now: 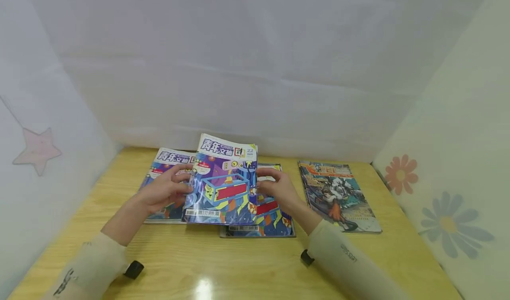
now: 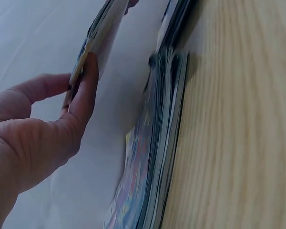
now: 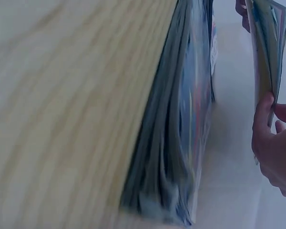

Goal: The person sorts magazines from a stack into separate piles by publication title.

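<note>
A magazine with a purple and blue cover and large Chinese characters is held up above the table, cover toward the head camera. My left hand grips its left edge, thumb on one face and fingers on the other, as the left wrist view shows. On the opposite edge, my right hand pinches it between thumb and fingers. Beneath it, partly hidden, lies a pile of magazines with a similar cover. Another such magazine lies to the left, partly covered by my left hand.
On the right lies a magazine with an orange title and an illustrated figure. All rest on a light wooden table. A white cloth wall stands behind; side panels carry a pink star and flowers.
</note>
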{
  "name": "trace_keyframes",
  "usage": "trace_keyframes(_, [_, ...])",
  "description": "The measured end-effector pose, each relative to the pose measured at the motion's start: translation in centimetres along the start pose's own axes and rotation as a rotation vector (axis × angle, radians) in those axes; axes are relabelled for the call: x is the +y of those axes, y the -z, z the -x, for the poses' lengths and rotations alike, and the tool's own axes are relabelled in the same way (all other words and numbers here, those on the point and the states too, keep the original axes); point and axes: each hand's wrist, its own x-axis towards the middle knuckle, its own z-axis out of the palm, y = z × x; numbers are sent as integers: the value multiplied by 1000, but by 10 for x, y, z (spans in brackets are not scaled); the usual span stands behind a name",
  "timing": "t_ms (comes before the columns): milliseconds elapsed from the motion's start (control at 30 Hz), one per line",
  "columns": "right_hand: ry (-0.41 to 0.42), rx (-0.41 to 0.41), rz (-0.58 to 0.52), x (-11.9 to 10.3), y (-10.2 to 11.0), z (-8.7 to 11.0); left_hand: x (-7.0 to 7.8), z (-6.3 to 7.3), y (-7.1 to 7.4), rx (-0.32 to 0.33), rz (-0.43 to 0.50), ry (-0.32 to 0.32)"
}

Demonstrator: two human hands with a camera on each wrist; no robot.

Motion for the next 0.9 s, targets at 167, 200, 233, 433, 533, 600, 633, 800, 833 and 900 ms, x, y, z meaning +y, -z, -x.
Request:
trace_keyframes(167, [-77,9,-91,5,-28,-23,6,2,30,32,-56,21])
trace_keyframes(200, [-93,13,-115,6,-32,-27,7,2,36,42,-69,28])
trace_keyframes(233, [-112,23,-136,6,-37,-31,8,1,41,50,-79,38])
trace_keyframes(433, [-190,55,-183,13,-63,-49,11,0,70,68,-116,108])
trace_keyframes(533, [-206,45,-196,13,-78,-56,13,5,84,87,-138,138])
trace_keyframes(600, [-204,40,-209,13,-89,-60,15,9,93,113,-152,153])
trace_keyframes(633, [-201,39,-218,13,-95,-63,16,12,98,127,-159,159])
trace_keyframes(800, [-207,48,-248,18,-122,-75,19,27,116,172,-197,171])
trace_keyframes(833, [-211,54,-248,20,-127,-77,18,30,119,177,-196,175])
trace_keyframes(900, [-225,72,-238,23,-135,-79,16,34,124,185,-189,183])
